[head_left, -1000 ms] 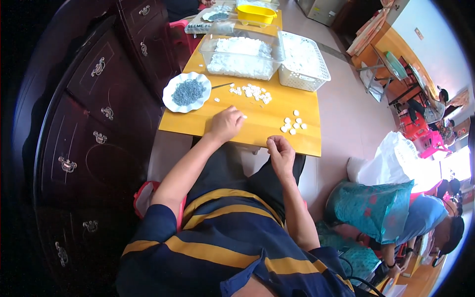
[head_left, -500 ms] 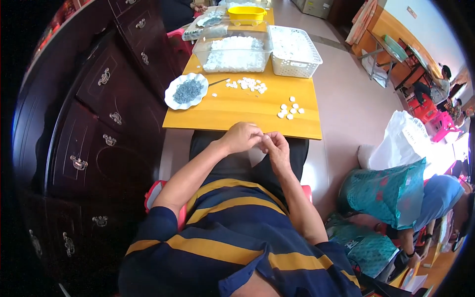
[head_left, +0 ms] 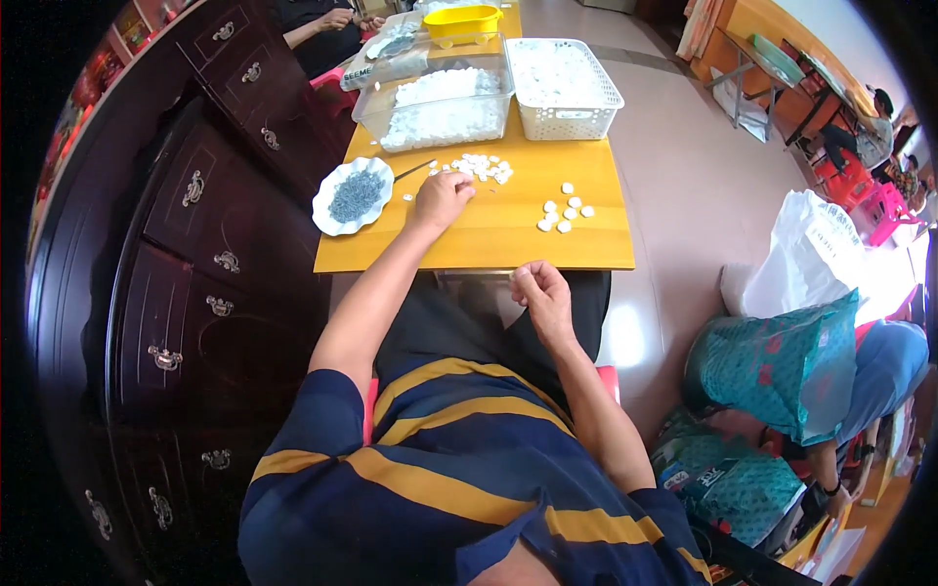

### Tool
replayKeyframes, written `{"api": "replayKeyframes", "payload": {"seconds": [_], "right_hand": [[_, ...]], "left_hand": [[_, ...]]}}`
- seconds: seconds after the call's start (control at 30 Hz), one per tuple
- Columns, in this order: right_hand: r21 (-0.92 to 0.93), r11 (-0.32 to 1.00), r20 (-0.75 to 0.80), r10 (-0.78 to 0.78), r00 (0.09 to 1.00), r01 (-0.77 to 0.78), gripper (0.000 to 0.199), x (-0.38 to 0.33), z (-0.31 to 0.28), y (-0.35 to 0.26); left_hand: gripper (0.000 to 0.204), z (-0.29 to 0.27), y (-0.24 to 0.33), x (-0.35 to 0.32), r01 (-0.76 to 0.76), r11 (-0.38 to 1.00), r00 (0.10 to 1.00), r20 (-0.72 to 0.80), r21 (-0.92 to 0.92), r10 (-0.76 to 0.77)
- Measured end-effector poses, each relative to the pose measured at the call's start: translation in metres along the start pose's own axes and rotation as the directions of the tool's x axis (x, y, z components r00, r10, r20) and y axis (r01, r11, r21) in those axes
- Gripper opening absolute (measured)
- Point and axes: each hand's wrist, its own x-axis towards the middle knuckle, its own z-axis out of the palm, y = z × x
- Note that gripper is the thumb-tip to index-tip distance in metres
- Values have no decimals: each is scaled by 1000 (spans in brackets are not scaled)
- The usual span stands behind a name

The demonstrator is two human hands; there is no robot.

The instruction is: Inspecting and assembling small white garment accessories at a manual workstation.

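My left hand is over the table by the near edge of a loose pile of small white plastic pieces. Its fingers are drawn together, and whatever may be between them is hidden. Off the table's front edge, above my lap, my right hand is closed in a pinch; anything in it is too small to name. To the left stands a white scalloped dish of small grey metal pins. A thin dark stick lies between dish and pile. Several round white pieces lie at the right.
A clear plastic bin and a white perforated basket, both full of white pieces, stand at the table's back. Farther off is a yellow tub, with another person's hands nearby. Dark drawers line the left; teal bags stand right.
My left hand has parted from my right and moved forward onto the table, to the white pile. My right hand stays pinched in nearly the same place. The view has shifted slightly.
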Motion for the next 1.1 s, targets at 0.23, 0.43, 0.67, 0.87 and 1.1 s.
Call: {"api": "replayKeyframes", "payload": {"seconds": [0.23, 0.43, 0.67, 0.87, 1.1], "right_hand": [[126, 992, -13, 21, 1000, -20, 16, 1, 0, -9], [74, 997, -20, 18, 1000, -17, 17, 1, 0, -12], [27, 999, -30, -21, 999, 22, 13, 5, -6, 7], [59, 998, -32, -18, 999, 20, 12, -3, -2, -3], [74, 991, -6, 109, 994, -108, 21, -1, -4, -2]], "left_hand": [[14, 9, 4, 11, -55, 990, 995, 87, 130, 44], [13, 2, 6, -1, -129, 962, 988, 116, 242, 103], [11, -36, 3, -43, 40, 995, 998, -58, 92, -34], [35, -64, 2, -58, 173, 887, 983, -18, 428, -183], [40, -60, -15, -52, 194, 828, 962, 62, 526, -265]]}}
